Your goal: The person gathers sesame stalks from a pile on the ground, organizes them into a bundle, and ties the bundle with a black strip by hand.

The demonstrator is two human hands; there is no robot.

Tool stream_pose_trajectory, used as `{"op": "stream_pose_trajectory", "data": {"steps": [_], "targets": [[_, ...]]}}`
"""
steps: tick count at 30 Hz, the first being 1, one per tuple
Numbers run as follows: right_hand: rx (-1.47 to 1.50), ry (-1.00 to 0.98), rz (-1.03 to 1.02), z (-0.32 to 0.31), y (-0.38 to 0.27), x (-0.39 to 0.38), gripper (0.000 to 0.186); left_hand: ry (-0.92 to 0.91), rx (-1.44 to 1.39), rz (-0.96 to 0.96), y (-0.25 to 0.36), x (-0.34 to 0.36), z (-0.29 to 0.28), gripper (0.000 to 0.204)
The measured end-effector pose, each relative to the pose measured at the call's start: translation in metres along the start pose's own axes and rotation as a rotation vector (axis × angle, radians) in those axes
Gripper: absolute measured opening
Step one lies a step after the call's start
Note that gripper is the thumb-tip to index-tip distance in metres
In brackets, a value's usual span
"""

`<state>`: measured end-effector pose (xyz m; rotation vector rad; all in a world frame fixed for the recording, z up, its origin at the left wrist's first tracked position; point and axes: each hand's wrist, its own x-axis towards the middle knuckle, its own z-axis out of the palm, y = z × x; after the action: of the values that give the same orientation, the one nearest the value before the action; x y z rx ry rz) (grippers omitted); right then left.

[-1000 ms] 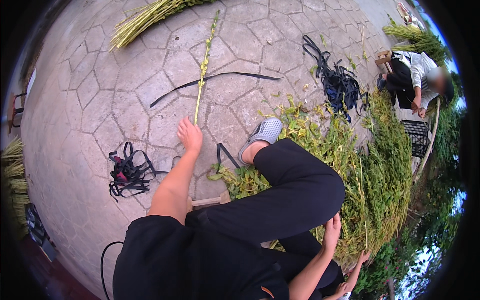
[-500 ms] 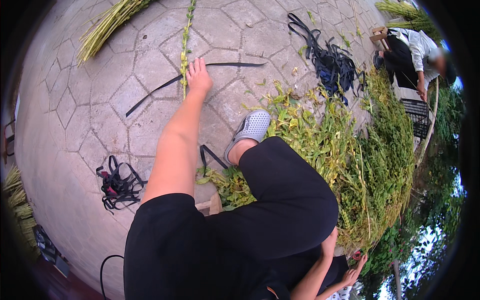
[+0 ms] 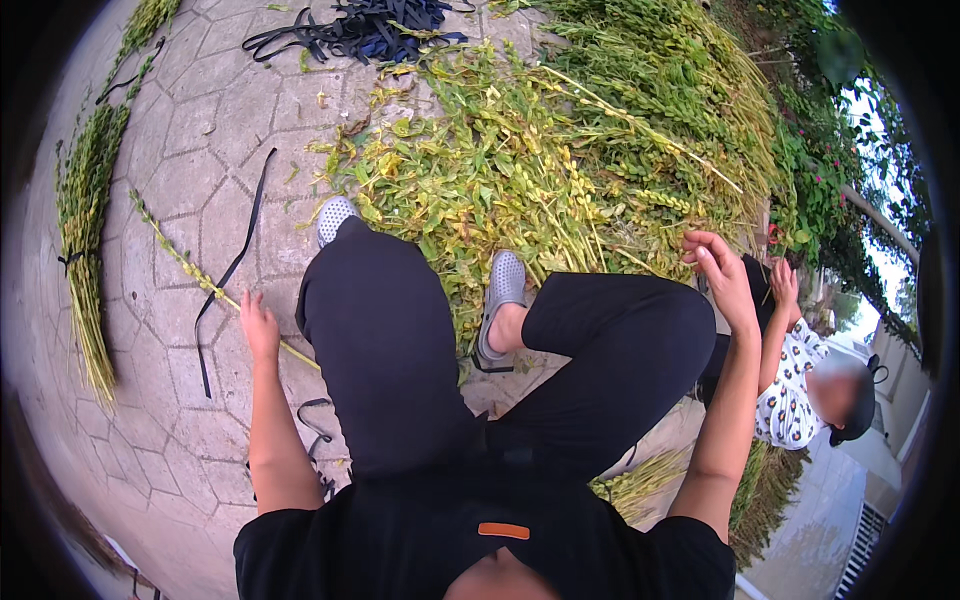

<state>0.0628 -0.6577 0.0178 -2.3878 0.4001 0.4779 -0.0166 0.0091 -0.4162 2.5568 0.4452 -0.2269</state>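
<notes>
My left hand [image 3: 261, 328] reaches low over the paving on the left, fingers stretched out and resting on a thin leafy plant stalk [image 3: 180, 257]. The stalk lies slantwise across a black strap [image 3: 239, 262]; my hand covers part of it. Raised beyond my right knee, my right hand [image 3: 722, 272] is empty, its fingers apart and loosely bent. Below it, to the left, spreads a heap of cut leafy plants [image 3: 480, 170], yellow-green in front and darker behind.
A tied plant bundle [image 3: 90, 240] lies far left. Tangled black straps [image 3: 370, 28] lie at the top. At right sits another person in a spotted top [image 3: 790, 410], hands near the heap. A loose stalk [image 3: 650, 135] crosses the heap. My grey clogs [image 3: 507, 285] touch its near edge.
My view has swung to the right, so the stalk and strap now appear farther left. My right hand has lifted from beside my leg. My left hand stays at the stalk.
</notes>
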Motion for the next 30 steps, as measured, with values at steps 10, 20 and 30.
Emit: {"op": "stream_pose_trajectory", "data": {"steps": [10, 20, 30], "targets": [[-0.227, -0.094, -0.017, 0.217, 0.231, -0.036, 0.038, 0.143, -0.306, 0.395, 0.220, -0.048, -0.171, 0.031], [-0.315, 0.435, -0.020, 0.293, 0.239, -0.009, 0.018, 0.268, -0.635, 0.719, 0.453, -0.016, -0.297, 0.028], [-0.630, 0.425, -0.368, 0.286, 0.194, 0.055, 0.059, -0.302, -0.058, 0.734, 0.567, 0.044, -0.016, 0.030]]}}
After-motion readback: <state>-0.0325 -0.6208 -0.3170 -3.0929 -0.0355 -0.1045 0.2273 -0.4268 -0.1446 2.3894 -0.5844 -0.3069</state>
